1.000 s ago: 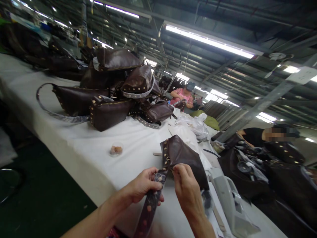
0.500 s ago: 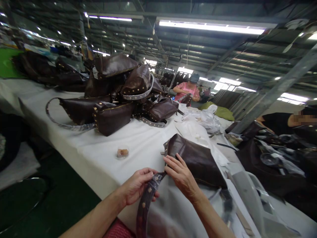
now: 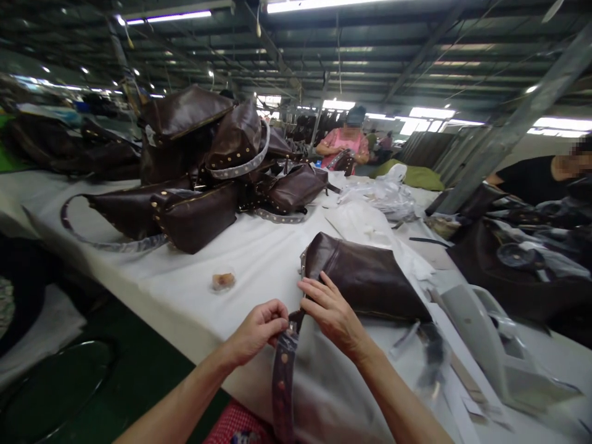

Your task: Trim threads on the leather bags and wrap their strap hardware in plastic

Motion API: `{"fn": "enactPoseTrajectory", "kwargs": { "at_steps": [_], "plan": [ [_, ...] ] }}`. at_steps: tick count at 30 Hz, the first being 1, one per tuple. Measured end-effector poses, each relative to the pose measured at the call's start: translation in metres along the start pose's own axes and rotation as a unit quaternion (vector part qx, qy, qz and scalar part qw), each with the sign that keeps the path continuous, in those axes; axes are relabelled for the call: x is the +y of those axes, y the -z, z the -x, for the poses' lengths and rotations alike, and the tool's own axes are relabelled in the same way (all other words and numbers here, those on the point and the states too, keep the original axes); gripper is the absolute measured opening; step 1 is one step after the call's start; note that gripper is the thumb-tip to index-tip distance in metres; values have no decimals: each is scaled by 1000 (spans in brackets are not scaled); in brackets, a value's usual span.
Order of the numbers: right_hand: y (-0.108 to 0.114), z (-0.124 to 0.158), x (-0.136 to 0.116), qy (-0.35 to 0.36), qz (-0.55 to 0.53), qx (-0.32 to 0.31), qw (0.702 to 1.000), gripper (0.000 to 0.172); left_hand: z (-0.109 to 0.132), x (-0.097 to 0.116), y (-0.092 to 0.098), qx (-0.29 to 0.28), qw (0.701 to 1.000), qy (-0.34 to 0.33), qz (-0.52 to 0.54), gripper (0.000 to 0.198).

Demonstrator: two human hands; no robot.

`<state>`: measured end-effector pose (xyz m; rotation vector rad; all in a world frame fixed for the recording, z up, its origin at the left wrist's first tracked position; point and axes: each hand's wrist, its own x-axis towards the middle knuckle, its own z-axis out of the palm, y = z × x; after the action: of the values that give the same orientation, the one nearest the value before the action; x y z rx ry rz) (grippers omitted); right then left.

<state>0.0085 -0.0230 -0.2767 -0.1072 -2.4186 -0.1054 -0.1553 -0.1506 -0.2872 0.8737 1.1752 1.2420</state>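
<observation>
White-covered desk [image 3: 263, 259], heaped brown bags [image 3: 231, 142] at ten o'clock, single brown bag [image 3: 370, 277] at four, clear plastic [image 3: 383, 198] at two

Looked like a factory workshop for leather bags: stretched beneath a high, dark metal-beamed roof [image 3: 388, 37] with long white fluorescent tubes [image 3: 169, 17], held a dark-brown leather bag [image 3: 370, 277] and a heap of gold-studded brown leather bags [image 3: 198, 219] on a long white-covered worktable [image 3: 185, 277], and included a co-worker in a pink top [image 3: 340, 145] farther back, handling another.
</observation>
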Motion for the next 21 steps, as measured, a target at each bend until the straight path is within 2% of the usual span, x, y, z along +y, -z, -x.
{"fn": "enactPoseTrajectory", "kwargs": {
  "at_steps": [5, 10, 12, 14, 16, 19, 21],
  "plan": [
    [-1, 3, -4, -15, -11, 11, 1000, 25, -5, 1, -5, -2, 999, -25, -44, 24],
    [1, 5, -11, 1, -26, 1, 1000, 24, -12, 10, -14, 27, 988, -99, -114, 18],
    [3, 5, -12, 3, -22, 6, 1000, 24, -14, 12, -17, 20, 990, -88, -109, 18],
    [6, 5, -14, -10, -4, 26, 1000, 23, -16, 13, -19, 10, 996, -48, -69, 19],
    [11, 8, -20, -55, 22, 70, 996, 22, -19, 12, -21, 14, 999, -16, -38, 20],
    [15, 21, -45, -209, 2, 133, 969, 18, -24, 14, -21, 31, 998, 8, -47, 18],
    [11, 32, -72, -329, -87, 108, 934, 16, -28, 16, -21, 35, 997, 28, -68, 16]
  ]
}}
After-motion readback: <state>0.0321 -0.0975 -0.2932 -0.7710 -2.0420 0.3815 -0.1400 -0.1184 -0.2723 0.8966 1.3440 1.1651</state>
